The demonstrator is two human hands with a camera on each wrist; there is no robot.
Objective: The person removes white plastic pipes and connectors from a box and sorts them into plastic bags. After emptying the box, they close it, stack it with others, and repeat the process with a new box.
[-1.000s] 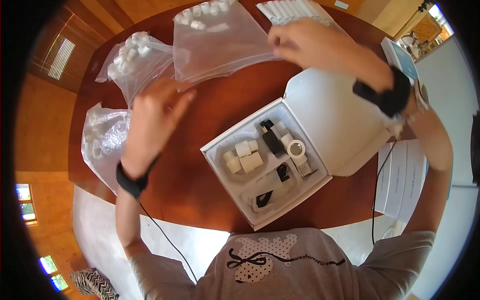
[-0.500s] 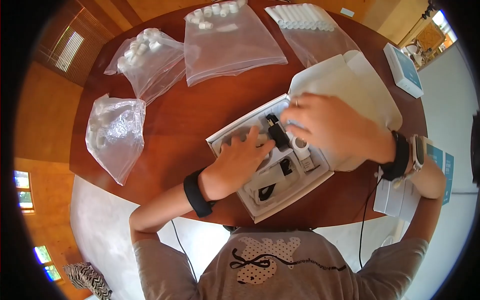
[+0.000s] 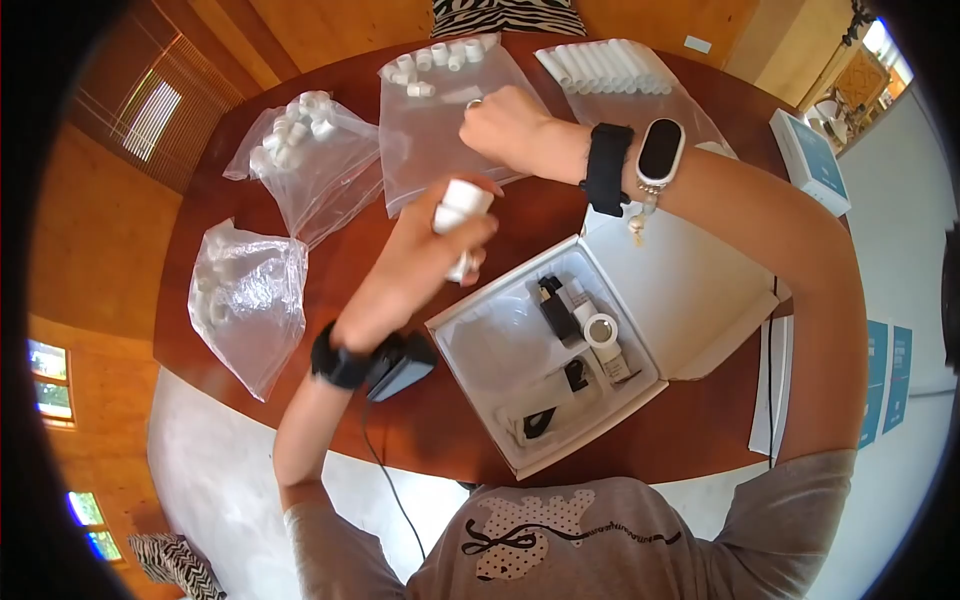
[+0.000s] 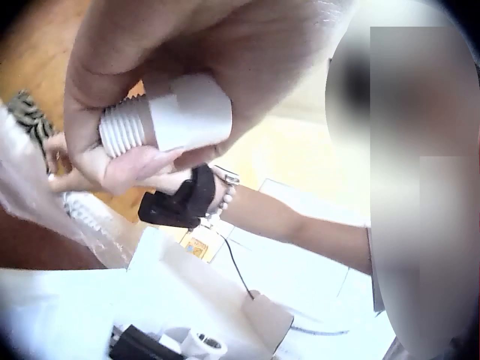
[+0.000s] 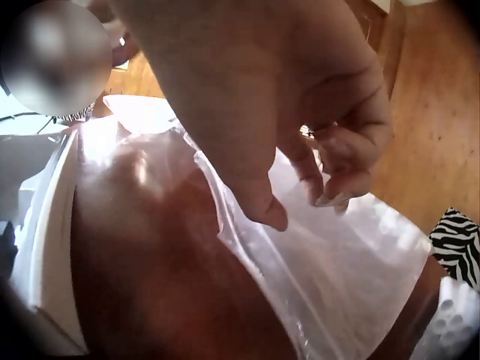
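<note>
My left hand [image 3: 415, 250] grips white plastic pipe fittings [image 3: 466, 198] above the table, left of the open white box [image 3: 490, 335]. Close up in the left wrist view, one threaded pipe fitting [image 4: 187, 116] lies between thumb and curled fingers; the palm hides the others in part. Over the middle clear zip bag [image 3: 430, 165] is my right hand [image 3: 508, 130], bent at the wrist. In the right wrist view its thumb and loosely bent fingers stand apart above the bag's plastic [image 5: 352, 255], with nothing between them. Small white fittings [image 3: 455, 55] lie at that bag's far end.
The box holds a black power adapter [image 3: 557, 310], a white ring-shaped part [image 3: 600, 331] and cables. Two more bags of white parts [image 3: 290, 135] [image 3: 250, 300] lie left. White tubes [image 3: 605, 68] lie in a bag back right, near a blue-and-white box [image 3: 808, 160].
My left hand has gone into the box, taken the white fittings out and lifted them up and left. My right hand went from the far bags to the box, then over the middle bag.
</note>
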